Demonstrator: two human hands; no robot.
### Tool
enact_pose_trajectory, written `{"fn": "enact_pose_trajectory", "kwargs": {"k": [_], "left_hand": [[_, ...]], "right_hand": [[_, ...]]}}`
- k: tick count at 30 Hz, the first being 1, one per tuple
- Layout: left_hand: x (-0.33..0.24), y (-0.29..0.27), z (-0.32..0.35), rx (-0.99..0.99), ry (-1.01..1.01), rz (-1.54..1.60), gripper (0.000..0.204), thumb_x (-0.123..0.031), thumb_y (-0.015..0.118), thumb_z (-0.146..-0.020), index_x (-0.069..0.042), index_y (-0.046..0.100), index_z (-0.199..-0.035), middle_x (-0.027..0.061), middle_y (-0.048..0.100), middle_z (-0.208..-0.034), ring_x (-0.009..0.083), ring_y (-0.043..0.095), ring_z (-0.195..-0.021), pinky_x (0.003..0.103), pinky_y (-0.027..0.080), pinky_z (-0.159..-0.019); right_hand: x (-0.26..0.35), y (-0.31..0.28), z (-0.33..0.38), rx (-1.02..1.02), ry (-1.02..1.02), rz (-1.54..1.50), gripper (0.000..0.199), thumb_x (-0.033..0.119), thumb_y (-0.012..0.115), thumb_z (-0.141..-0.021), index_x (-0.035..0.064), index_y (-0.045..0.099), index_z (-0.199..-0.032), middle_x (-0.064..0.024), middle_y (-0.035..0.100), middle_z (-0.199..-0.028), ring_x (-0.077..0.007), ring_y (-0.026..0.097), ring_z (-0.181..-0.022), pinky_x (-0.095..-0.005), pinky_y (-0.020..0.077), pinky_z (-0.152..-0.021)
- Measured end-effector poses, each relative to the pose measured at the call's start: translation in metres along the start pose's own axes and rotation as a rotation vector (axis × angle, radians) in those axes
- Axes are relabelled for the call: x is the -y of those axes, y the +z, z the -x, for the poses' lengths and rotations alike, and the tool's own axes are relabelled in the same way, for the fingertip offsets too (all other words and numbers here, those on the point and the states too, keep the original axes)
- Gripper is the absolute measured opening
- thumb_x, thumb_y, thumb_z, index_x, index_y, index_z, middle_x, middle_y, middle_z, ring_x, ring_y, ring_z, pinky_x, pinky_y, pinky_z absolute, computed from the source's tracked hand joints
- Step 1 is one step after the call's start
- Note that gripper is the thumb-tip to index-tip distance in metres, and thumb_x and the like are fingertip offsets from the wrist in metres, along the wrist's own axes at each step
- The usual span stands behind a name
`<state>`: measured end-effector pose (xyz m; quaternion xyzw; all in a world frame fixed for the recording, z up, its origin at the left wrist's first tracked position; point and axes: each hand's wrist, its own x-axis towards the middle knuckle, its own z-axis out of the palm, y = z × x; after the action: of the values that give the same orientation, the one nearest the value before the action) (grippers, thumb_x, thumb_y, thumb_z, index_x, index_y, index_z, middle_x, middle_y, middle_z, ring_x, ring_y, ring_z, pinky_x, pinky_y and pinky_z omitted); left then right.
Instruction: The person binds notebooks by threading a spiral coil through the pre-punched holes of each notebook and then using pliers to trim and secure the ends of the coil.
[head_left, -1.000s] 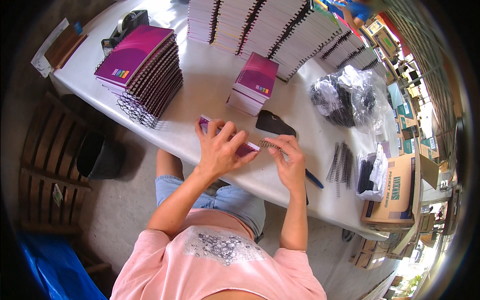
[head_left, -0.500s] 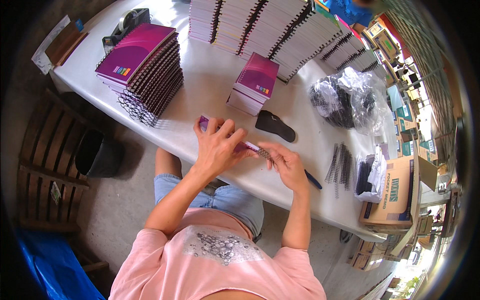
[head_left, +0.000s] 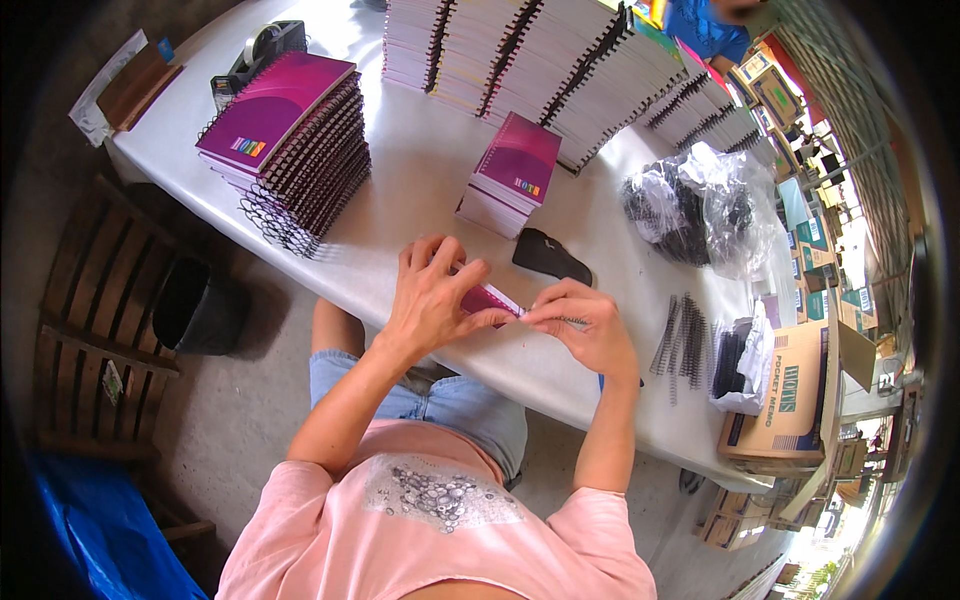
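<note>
My left hand (head_left: 428, 300) is closed around a small purple notebook (head_left: 490, 298), held on edge above the table, with the fingers over its far side and the thumb along the near side. At the notebook's right end, my right hand (head_left: 592, 328) pinches a thin wire coil (head_left: 574, 322). Most of the coil is hidden by the fingers, and I cannot tell how far it runs into the holes. Just beyond the hands lies a black pouch (head_left: 550, 256). Behind that stands a short stack of purple notebooks (head_left: 518, 160).
Coil-bound purple notebooks (head_left: 275, 105) are piled at the left, next to a tape dispenser (head_left: 262, 55). Tall rows of bound books (head_left: 500, 60) line the back. Loose coils (head_left: 682, 340), a plastic bag of coils (head_left: 700, 205) and a cardboard box (head_left: 785, 390) sit at the right.
My right hand has shifted slightly right and now pinches close at the notebook's end. The coil, earlier visible between notebook and fingers, is mostly covered. My right wrist now hides most of the blue-handled tool.
</note>
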<state>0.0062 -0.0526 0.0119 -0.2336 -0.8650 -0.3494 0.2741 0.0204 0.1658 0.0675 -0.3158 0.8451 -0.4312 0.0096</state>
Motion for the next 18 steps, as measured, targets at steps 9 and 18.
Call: {"fn": "enact_pose_trajectory", "kwargs": {"k": [9, 18], "left_hand": [[0.003, -0.004, 0.001, -0.001, 0.038, 0.033, 0.049, -0.050, 0.078, -0.056, -0.009, 0.057, -0.072, 0.0099, 0.049, -0.099, 0.0341, 0.043, -0.102, 0.045, 0.038, -0.084], [0.006, 0.000, 0.003, -0.019, 0.038, 0.110, 0.053, -0.049, 0.081, -0.056, -0.006, 0.052, -0.067, 0.0132, 0.046, -0.117, 0.0384, 0.038, -0.114, 0.044, 0.041, -0.086]], "right_hand": [[-0.045, -0.011, 0.004, -0.146, 0.348, 0.336, 0.055, 0.015, 0.058, -0.081, 0.0165, 0.041, -0.134, -0.0127, 0.061, -0.100, -0.0276, 0.059, -0.096, -0.0370, 0.0446, -0.089], [-0.053, 0.017, 0.011, -0.251, -0.011, -1.335, 0.026, -0.003, 0.053, -0.079, -0.0019, 0.063, -0.103, -0.0194, 0.059, -0.117, -0.0268, 0.058, -0.107, -0.0342, 0.0424, -0.096]]}}
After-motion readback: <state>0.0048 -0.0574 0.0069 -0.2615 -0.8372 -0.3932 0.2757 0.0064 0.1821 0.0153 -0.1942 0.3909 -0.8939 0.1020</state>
